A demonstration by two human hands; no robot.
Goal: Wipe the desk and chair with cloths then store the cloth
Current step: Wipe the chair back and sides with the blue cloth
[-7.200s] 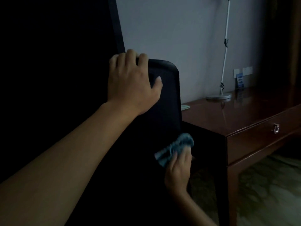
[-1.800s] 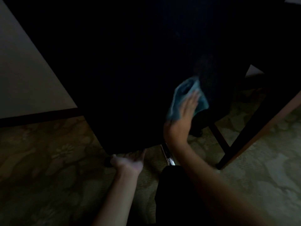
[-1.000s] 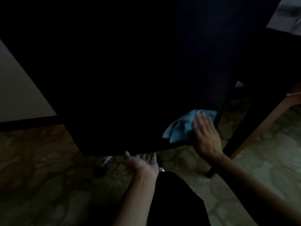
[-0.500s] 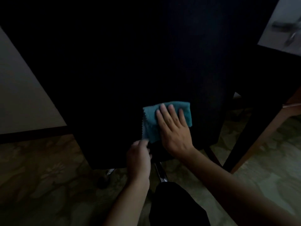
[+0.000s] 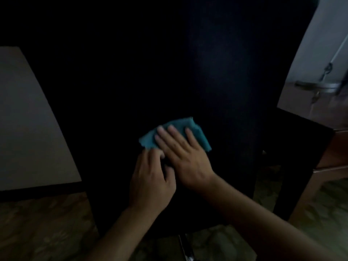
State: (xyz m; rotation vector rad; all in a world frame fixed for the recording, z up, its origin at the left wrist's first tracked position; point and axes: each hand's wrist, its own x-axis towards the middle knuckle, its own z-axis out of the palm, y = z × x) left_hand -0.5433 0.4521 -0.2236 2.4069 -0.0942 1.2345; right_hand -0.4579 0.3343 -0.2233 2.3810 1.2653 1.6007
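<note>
Dim room; pale wall, patterned carpet, lamp base at right.

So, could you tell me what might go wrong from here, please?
The right hand lies flat on the teal cloth rather than gripping it, so the cloth could bunch or slip off the black chair back. In this dim light, missed patches on the black surface would be hard to spot.

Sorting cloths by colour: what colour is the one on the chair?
Teal blue cloth, under the right hand; head view.
</note>
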